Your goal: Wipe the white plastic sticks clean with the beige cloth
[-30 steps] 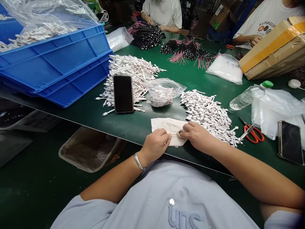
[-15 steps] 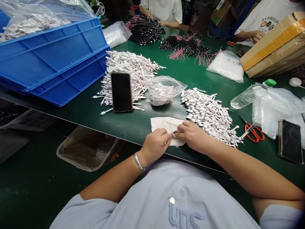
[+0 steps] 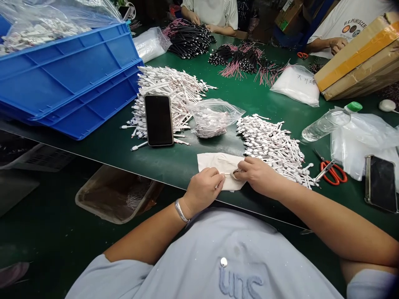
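Pinching with both hands over a pale sheet [image 3: 210,161], the person sits at the near edge of the green tabletop [image 3: 121,155]. The left hand [image 3: 205,185], a silver bracelet [image 3: 181,210] at its wrist, is curled, with thumb and fingertips closed at the left end of a thin white strand [image 3: 227,173]. The right hand [image 3: 259,176] is curled too, its fingertips closed on a small pale loop [image 3: 235,175]; whether loop and strand are the same piece is too small to tell. The strand spans the short gap between the 2 hands, over the sheet.

Just beyond the right hand, a heap of short white cables [image 3: 271,145] spreads out, with red-handled scissors [image 3: 327,177] near its right end. Beyond the sheet sits a clear bag [image 3: 212,122] of similar pieces, and left of it a dark-screened phone [image 3: 158,120] stands upright before a larger white heap [image 3: 174,85]. At the left are 2 stacked blue crates [image 3: 71,74]. To the right, a green-capped bottle [image 3: 326,124] is beside plastic bags [image 3: 358,143]. Across the tabletop, a co-worker [image 3: 210,12] in striped sleeves is near black cables [image 3: 193,41].
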`<state>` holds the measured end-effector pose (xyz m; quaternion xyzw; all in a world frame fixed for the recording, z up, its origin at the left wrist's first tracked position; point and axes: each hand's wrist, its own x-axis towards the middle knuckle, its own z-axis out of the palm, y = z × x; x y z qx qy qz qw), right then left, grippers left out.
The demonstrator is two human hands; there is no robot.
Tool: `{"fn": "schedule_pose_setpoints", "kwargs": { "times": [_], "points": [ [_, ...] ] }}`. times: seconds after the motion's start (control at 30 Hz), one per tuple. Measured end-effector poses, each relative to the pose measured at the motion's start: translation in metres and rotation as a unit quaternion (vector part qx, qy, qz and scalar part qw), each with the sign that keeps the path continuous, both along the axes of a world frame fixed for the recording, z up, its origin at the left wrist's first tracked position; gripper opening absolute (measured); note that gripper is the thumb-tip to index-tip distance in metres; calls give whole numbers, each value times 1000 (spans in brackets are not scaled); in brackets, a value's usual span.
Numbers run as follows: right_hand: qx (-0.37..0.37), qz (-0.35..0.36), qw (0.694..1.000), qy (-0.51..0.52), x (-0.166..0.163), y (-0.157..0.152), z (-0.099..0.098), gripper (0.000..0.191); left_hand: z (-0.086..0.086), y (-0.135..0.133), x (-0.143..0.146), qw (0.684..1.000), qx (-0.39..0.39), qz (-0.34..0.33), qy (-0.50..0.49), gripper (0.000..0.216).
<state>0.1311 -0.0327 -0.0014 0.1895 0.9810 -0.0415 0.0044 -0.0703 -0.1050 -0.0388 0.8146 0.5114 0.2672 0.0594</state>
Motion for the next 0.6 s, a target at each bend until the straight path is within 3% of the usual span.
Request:
{"fn": "schedule_pose_setpoints", "kwargs": {
  "times": [0.17, 0.37, 0.6],
  "points": [
    [-1, 9, 1000, 5, -3, 0, -1, 23, 0, 0, 0, 1000, -1, -2, 9, 24],
    [4, -4, 1000, -9, 1, -2, 0, 31, 1, 0, 0, 1000, -6, -2, -7, 25],
    [9, -13, 1000, 1, -3, -4, -4, 26, 1, 0, 0, 1000, -3, -5, 5, 26]
  ]
}}
